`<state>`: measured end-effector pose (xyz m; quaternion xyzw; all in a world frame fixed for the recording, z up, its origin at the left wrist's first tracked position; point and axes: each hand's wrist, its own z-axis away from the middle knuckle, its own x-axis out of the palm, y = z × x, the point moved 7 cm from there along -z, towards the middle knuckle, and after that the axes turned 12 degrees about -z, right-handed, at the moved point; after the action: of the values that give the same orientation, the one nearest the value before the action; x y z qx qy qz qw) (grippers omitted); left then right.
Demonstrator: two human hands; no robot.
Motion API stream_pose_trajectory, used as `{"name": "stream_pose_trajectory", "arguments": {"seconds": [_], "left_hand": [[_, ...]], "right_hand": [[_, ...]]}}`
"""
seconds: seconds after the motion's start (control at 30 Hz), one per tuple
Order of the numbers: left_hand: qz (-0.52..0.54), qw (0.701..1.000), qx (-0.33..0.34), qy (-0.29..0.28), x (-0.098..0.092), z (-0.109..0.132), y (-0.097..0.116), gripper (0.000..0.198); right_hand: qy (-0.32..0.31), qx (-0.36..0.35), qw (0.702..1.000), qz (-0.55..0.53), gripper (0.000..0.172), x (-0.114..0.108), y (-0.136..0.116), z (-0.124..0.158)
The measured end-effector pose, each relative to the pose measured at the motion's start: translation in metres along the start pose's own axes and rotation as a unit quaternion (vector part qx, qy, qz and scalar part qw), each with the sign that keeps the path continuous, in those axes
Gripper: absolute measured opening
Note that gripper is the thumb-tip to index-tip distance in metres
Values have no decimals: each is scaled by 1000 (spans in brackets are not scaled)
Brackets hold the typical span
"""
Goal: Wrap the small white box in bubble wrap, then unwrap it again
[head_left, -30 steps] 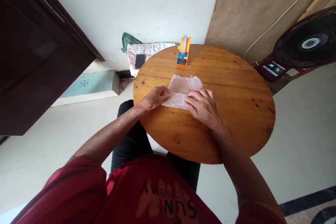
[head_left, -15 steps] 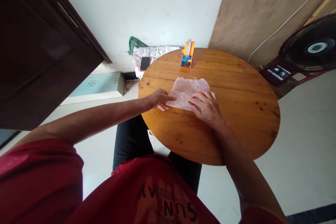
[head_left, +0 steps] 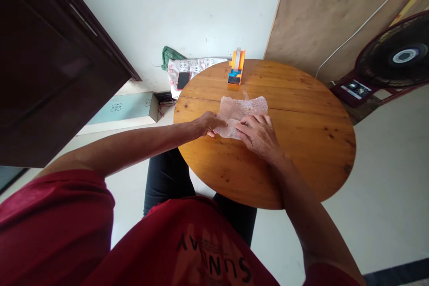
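Note:
A sheet of clear bubble wrap point(head_left: 239, 108) lies on the round wooden table point(head_left: 301, 143), its near part folded over. My left hand point(head_left: 210, 124) pinches the left edge of the wrap, thumb on top and fingers underneath. My right hand point(head_left: 258, 136) rests over the right part of the fold, its curled fingers pressing the wrap. Whether anything lies inside the fold, I cannot tell.
An orange and blue tape dispenser point(head_left: 237, 68) stands at the table's far edge by the wall. Beyond the left rim, a dark phone point(head_left: 183, 81) lies on a white printed sack point(head_left: 172, 76). A large fan point(head_left: 398, 56) stands at the right.
My left hand has moved slightly right, and its fingers have closed on the wrap's edge. The folded part looks shorter between my hands. The whole view has shifted a little.

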<state>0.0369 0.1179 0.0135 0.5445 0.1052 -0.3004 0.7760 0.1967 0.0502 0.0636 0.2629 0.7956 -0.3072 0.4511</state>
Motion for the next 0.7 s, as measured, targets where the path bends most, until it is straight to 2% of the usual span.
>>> {"name": "stream_pose_trajectory", "arguments": {"seconds": [0.1, 0.23, 0.33, 0.57, 0.7], "left_hand": [[10, 998, -61, -28, 8, 3, 4, 9], [41, 994, -84, -48, 14, 9, 15, 4], [53, 993, -95, -50, 15, 8, 18, 8], [51, 995, -57, -65, 19, 13, 36, 14], [34, 998, -25, -57, 20, 19, 48, 19]], "right_hand": [[-6, 2, 1000, 9, 24, -1, -2, 0], [-9, 2, 1000, 6, 24, -1, -3, -1], [-11, -2, 1000, -3, 24, -1, -3, -1], [4, 17, 1000, -21, 23, -1, -2, -2], [32, 52, 997, -42, 40, -4, 2, -3]]}}
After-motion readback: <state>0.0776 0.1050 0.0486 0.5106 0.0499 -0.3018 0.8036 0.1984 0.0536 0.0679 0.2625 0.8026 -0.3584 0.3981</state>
